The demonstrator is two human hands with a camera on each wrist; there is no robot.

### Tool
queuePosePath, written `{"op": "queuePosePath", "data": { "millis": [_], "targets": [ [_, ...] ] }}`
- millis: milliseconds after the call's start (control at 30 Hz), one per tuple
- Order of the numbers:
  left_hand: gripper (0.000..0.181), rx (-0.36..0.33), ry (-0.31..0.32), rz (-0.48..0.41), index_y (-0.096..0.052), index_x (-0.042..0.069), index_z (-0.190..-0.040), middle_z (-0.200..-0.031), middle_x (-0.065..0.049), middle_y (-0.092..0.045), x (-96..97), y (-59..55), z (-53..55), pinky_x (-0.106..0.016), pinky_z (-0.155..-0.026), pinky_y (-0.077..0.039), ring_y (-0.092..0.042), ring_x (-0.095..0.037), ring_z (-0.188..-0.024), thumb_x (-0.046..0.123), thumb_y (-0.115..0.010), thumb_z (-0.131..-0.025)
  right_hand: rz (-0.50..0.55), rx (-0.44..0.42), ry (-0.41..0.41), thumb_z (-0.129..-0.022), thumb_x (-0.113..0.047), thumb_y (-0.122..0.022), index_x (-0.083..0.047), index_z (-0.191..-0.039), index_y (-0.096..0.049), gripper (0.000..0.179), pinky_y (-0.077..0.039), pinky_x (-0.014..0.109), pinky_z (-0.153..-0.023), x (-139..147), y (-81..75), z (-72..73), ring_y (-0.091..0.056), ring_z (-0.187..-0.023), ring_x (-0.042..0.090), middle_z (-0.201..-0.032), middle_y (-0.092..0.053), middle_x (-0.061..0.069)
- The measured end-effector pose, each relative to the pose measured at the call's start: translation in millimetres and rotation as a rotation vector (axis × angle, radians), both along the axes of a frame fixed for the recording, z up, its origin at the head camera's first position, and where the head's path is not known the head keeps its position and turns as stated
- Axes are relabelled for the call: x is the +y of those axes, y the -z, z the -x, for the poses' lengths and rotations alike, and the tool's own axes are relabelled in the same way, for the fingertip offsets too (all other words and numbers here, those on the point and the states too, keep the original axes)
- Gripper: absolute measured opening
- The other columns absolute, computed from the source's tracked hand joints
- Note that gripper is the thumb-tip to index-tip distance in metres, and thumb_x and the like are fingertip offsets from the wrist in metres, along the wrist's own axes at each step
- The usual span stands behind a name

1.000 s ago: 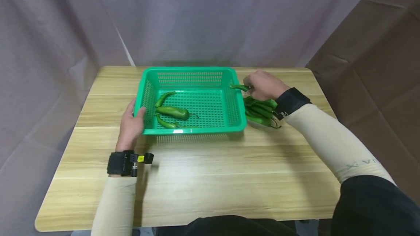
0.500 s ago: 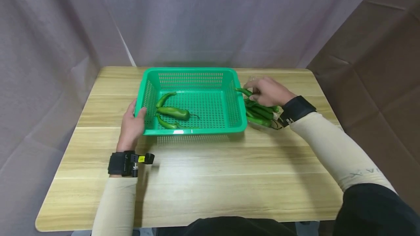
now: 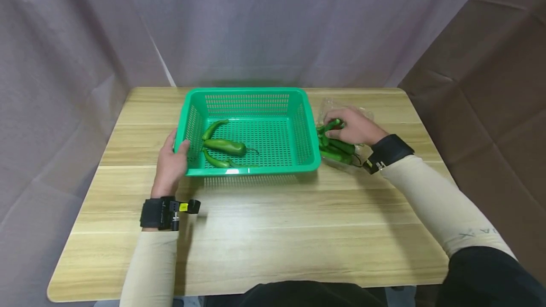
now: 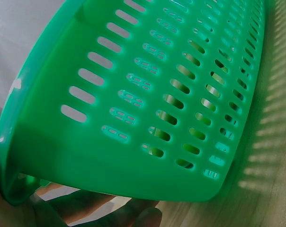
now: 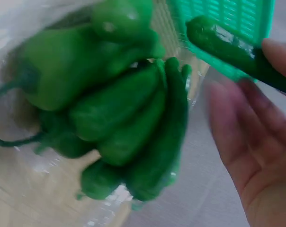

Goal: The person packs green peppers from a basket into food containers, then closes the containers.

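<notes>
My left hand (image 3: 169,165) grips the left rim of a green perforated plastic basket (image 3: 251,170), thumb over the edge. In the left wrist view, fingers (image 4: 119,215) show below the basket wall (image 4: 147,177). Inside lie several green chili peppers (image 3: 223,146), toward the left end. At the basket's right, my right hand (image 3: 354,127) holds a slim green chili pepper (image 5: 228,45) between thumb and fingers, above a pile of green peppers (image 5: 129,118). The pile lies on clear plastic packaging (image 3: 362,112).
The basket and pile stand toward the back of a light wooden table (image 3: 273,231). A grey curtain (image 3: 256,22) hangs behind its far edge. Brown cloth (image 3: 490,108) hangs on the right.
My right hand has moved right and nearer to me with a chili pepper, from beside the basket's right rim to over the pile. My left hand and the basket stay put.
</notes>
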State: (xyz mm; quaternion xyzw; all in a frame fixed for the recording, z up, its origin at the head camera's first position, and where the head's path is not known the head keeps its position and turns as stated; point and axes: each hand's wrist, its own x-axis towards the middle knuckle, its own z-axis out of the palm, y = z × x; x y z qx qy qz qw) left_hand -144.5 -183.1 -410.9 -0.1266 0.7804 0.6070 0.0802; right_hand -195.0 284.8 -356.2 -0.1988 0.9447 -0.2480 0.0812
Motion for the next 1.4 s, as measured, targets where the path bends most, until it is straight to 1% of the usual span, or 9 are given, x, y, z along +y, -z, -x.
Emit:
{"op": "queuePosePath", "data": {
  "millis": [133,233,433,533,633,767,1033,1267,1400],
  "targets": [
    [0.061,-0.008,-0.001,0.000,-0.016,0.029,-0.169,-0.168,-0.012,-0.035,-0.5,0.4,0.3,-0.054,-0.116,-0.039,-0.041,-0.034,-0.146,0.038,-0.039,-0.113,0.100,-0.020,0.052,-0.092,-0.006,-0.076,-0.007,-0.110,-0.078,0.018,-0.053,0.045,-0.089,5,7.7,-6.6,-0.068,-0.106,0.030,-0.116,-0.076,0.013],
    [0.061,-0.013,-0.005,0.007,-0.016,0.030,-0.169,-0.168,-0.011,-0.035,-1.0,0.7,0.4,-0.052,-0.114,-0.040,-0.042,-0.033,-0.144,0.038,-0.039,-0.113,0.120,-0.023,0.072,-0.092,-0.003,-0.075,-0.007,-0.110,-0.079,0.019,-0.054,0.045,-0.089,8,13.6,-11.4,-0.069,-0.109,0.032,-0.118,-0.077,0.014],
    [0.061,-0.013,-0.006,-0.001,-0.016,0.030,-0.169,-0.168,-0.011,-0.035,-1.1,1.5,0.4,-0.051,-0.114,-0.040,-0.042,-0.033,-0.144,0.038,-0.039,-0.113,0.002,-0.013,0.069,-0.091,-0.005,-0.074,-0.005,-0.106,-0.078,0.015,-0.058,0.052,-0.088,12,21.7,-21.3,-0.073,-0.103,0.034,-0.108,-0.079,0.016],
    [0.060,-0.012,-0.008,0.000,-0.017,0.031,-0.168,-0.168,-0.011,-0.036,-1.1,0.8,-0.2,-0.051,-0.114,-0.040,-0.043,-0.033,-0.144,0.037,-0.039,-0.113,-0.082,0.002,0.048,-0.092,-0.008,-0.075,-0.006,-0.102,-0.078,0.011,-0.059,0.047,-0.079,12,23.9,-25.0,-0.074,-0.090,0.028,-0.097,-0.079,0.012],
    [0.060,-0.013,-0.011,0.006,-0.017,0.030,-0.168,-0.167,-0.012,-0.037,-1.4,0.0,-0.8,-0.049,-0.111,-0.041,-0.043,-0.034,-0.143,0.037,-0.039,-0.113,-0.131,0.027,0.020,-0.092,-0.008,-0.075,-0.009,-0.094,-0.076,0.003,-0.055,0.039,-0.070,10,25.9,-27.3,-0.068,-0.078,0.020,-0.086,-0.075,0.005],
    [0.061,-0.014,-0.007,0.003,-0.015,0.029,-0.169,-0.167,-0.013,-0.037,-1.6,-0.8,-1.2,-0.047,-0.109,-0.043,-0.043,-0.034,-0.143,0.037,-0.038,-0.113,-0.157,0.044,-0.005,-0.092,-0.007,-0.075,-0.013,-0.089,-0.074,0.007,-0.048,0.034,-0.067,7,29.3,-28.5,-0.058,-0.073,0.016,-0.080,-0.069,0.000],
    [0.061,-0.009,0.002,0.000,-0.016,0.028,-0.169,-0.168,-0.012,-0.036,-1.1,-1.7,-1.5,-0.049,-0.111,-0.042,-0.042,-0.033,-0.144,0.036,-0.038,-0.113,-0.197,0.073,-0.057,-0.092,-0.003,-0.072,-0.015,-0.081,-0.072,0.016,-0.041,0.032,-0.066,6,34.6,-27.7,-0.050,-0.071,0.016,-0.075,-0.061,-0.004],
    [0.062,-0.004,0.002,-0.027,-0.014,0.028,-0.169,-0.170,-0.012,-0.033,-1.7,-2.6,-2.0,-0.057,-0.118,-0.038,-0.040,-0.035,-0.148,0.037,-0.039,-0.113,-0.200,0.141,-0.123,-0.090,-0.001,-0.073,-0.015,-0.085,-0.080,0.016,-0.050,0.034,-0.070,6,35.4,-26.9,-0.059,-0.075,0.013,-0.085,-0.075,-0.001],
    [0.062,-0.007,-0.002,-0.025,-0.014,0.029,-0.169,-0.169,-0.012,-0.033,-1.0,-3.2,-2.4,-0.056,-0.117,-0.039,-0.041,-0.035,-0.147,0.037,-0.039,-0.113,-0.204,0.105,-0.117,-0.093,-0.003,-0.071,-0.012,-0.089,-0.081,0.014,-0.051,0.037,-0.071,6,32.8,-26.4,-0.061,-0.076,0.017,-0.088,-0.076,0.003]
  ]
}}
